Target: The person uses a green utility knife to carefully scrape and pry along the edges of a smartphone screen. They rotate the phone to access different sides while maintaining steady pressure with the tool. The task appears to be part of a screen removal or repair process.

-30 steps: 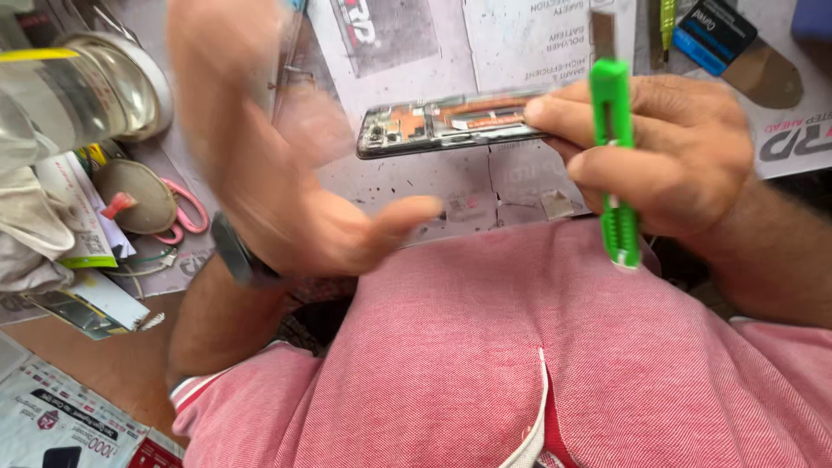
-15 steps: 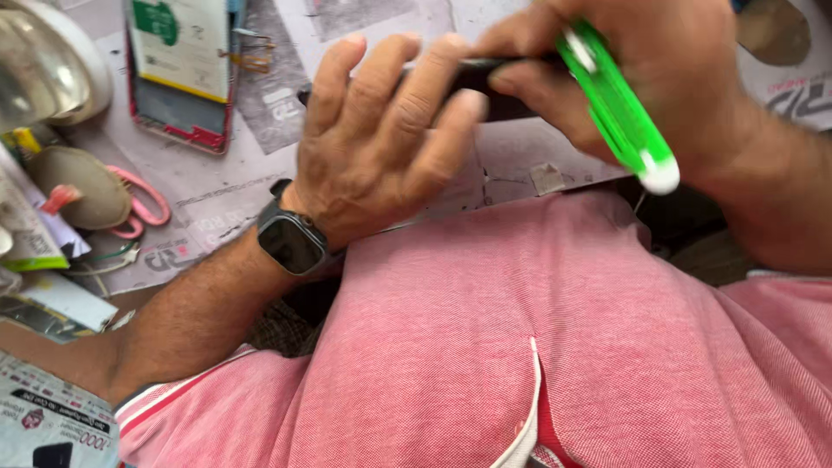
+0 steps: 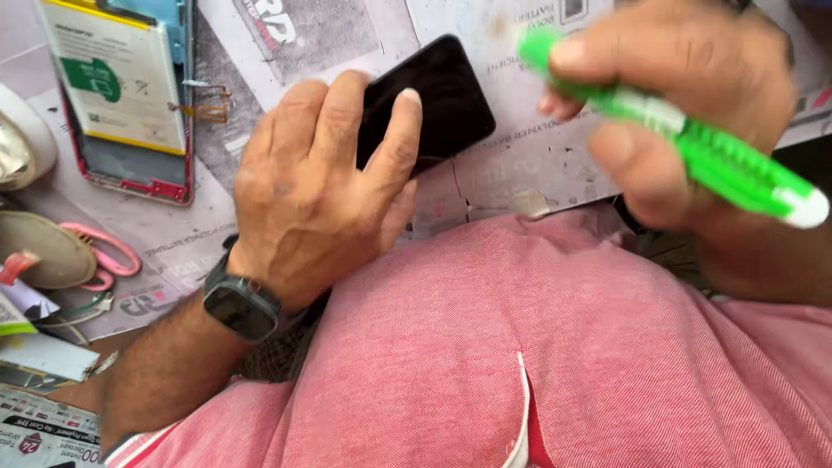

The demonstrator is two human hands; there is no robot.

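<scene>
Covering worktop [image 3: 520, 165], printed paper sheets, clutter

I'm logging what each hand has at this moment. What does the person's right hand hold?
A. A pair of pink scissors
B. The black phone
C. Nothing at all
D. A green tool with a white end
D: the right hand is wrapped around a green tool with a white end, while the left hand rests on the black phone.

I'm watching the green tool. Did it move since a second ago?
Yes. The green tool stood upright in the right hand beside the phone; now it lies slanted, away from the black phone on the printed mat.
</scene>
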